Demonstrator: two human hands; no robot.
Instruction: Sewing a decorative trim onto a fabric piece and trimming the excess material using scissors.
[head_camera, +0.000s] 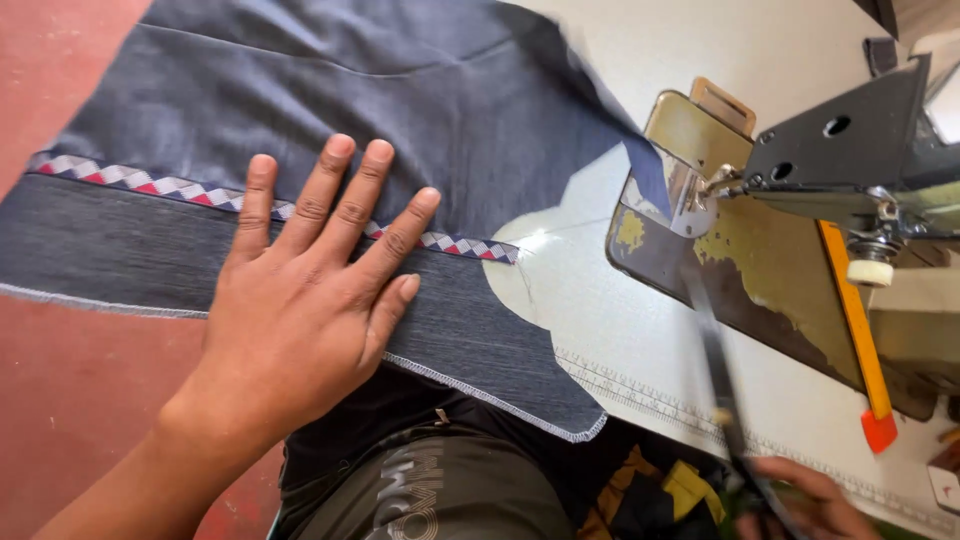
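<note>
Down at the bottom right of the frame, the right hand (815, 505) is closed around a pair of scissors (722, 400), whose dark blades blur upward across the white tabletop (620, 330) toward the machine; the fingers are curled on the handles, though motion blur hides exactly how the blades are set. Just left of that, at bottom centre, the person's lap shows in dark clothing, and the serged lower edge of the denim panel (300, 90) hangs over it. Moving up, the left hand (300, 310) lies flat in the left-centre of the frame, fingers fanned wide and pressing the cloth, fingertips resting on or just past the patterned ribbon trim (150, 183) that runs from the left edge toward the middle. That flat, spread press looks like the right idea: it keeps the denim from creeping while the other hand works a blade nearby. For a clean result, I'd judge the cloth wants to stay taut between the palm and the ribbon's free end (500, 250), near the tabletop's edge, with the blades kept well away from the spread fingers. Farther on, right of centre, a corner of denim reaches the sewing machine (840, 150) and sits at its presser foot (700, 190), above the worn metal bed plate (740, 270). A yellow ruler with an orange tip (860, 340) lies by the machine at right.
</note>
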